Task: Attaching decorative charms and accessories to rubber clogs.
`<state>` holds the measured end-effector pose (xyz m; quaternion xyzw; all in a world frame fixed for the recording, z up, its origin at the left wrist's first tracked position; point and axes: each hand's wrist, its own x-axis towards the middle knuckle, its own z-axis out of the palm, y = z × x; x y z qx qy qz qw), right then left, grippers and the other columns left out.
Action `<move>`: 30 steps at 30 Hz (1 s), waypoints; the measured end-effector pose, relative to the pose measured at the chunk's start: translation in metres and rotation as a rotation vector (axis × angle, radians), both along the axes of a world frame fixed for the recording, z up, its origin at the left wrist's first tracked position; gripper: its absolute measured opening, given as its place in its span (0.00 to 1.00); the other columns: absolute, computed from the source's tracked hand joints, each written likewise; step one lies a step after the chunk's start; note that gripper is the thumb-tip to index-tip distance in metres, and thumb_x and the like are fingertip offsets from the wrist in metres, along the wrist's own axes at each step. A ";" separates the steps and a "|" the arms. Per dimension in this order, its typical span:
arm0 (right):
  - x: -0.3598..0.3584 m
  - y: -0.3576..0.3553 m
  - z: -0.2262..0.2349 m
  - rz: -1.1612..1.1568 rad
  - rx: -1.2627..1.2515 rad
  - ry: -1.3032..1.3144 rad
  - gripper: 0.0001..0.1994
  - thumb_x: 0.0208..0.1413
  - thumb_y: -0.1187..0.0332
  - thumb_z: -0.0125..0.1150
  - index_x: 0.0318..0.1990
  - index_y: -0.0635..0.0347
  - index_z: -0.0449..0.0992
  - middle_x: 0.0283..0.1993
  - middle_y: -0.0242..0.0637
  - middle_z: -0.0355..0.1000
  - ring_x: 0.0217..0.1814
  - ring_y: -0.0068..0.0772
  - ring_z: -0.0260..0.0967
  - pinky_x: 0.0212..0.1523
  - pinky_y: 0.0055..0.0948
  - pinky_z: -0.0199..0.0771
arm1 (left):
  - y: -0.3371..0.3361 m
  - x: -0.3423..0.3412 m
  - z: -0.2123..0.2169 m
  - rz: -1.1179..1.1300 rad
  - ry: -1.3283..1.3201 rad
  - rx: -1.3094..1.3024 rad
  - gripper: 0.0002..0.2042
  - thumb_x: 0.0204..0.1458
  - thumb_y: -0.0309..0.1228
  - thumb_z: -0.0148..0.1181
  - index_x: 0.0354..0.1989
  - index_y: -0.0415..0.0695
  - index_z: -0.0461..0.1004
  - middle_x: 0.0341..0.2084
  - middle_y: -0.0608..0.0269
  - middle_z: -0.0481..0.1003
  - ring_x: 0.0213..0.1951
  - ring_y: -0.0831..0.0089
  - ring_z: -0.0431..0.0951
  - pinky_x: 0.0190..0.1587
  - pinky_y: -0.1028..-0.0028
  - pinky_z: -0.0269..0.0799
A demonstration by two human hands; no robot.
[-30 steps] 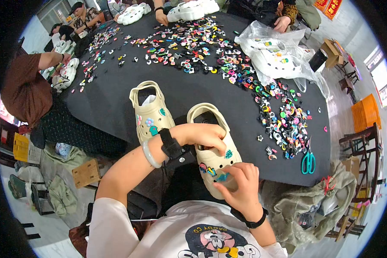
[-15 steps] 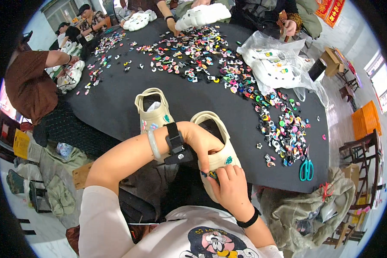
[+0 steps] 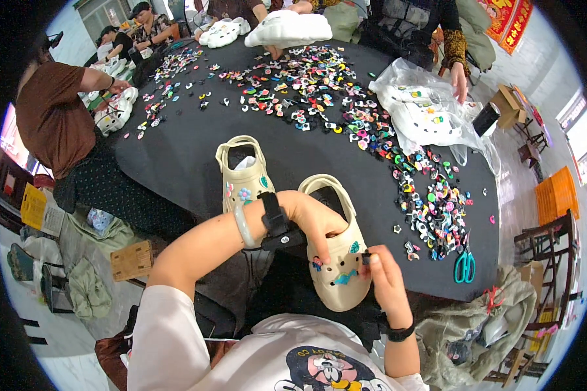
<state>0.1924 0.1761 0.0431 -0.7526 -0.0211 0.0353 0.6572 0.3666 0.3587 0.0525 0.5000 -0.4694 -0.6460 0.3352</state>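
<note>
Two beige clog shoes lie on a black table (image 3: 176,156). My left hand (image 3: 316,221) reaches into the near clog (image 3: 336,280) and grips it from inside. My right hand (image 3: 385,277) pinches a small dark charm (image 3: 366,258) against that clog's right side, next to its holes and a teal charm. The far clog (image 3: 243,176) lies free to the left, with several coloured charms on its toe. A black band and a pale bangle sit on my left wrist.
Many small coloured charms (image 3: 430,208) are scattered across the table. Teal scissors (image 3: 464,266) lie at the right edge. A clear bag with white clogs (image 3: 427,114) sits at the far right. Other people (image 3: 52,117) work around the table with white clogs (image 3: 287,29).
My left hand has gone deeper into the near clog. My right hand has moved from the clog's toe up to its right side with a charm. The view has shifted closer.
</note>
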 end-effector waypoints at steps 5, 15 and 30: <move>0.027 -0.049 -0.008 -0.315 0.060 -0.016 0.10 0.67 0.62 0.43 0.40 0.59 0.67 0.21 0.27 0.63 0.21 0.18 0.58 0.23 0.21 0.60 | 0.017 -0.036 0.045 0.376 -1.014 -0.069 0.20 0.43 0.43 0.68 0.35 0.39 0.75 0.31 0.57 0.79 0.31 0.61 0.79 0.35 0.64 0.72; 0.046 -0.062 -0.016 -0.474 -0.011 -0.196 0.28 0.62 0.74 0.51 0.69 0.58 0.51 0.42 0.34 0.70 0.34 0.18 0.61 0.38 0.21 0.64 | 0.034 -0.157 -0.028 1.576 -0.774 -0.371 0.22 0.44 0.29 0.71 0.43 0.41 0.64 0.31 0.63 0.67 0.31 0.76 0.66 0.36 0.76 0.66; 0.082 0.023 0.029 0.530 -0.750 -0.504 0.20 0.42 0.48 0.68 0.30 0.57 0.78 0.27 0.31 0.70 0.37 0.35 0.64 0.40 0.36 0.55 | 0.012 -0.166 -0.074 1.653 -0.763 -0.399 0.10 0.52 0.30 0.61 0.33 0.39 0.66 0.23 0.55 0.67 0.23 0.61 0.69 0.26 0.67 0.65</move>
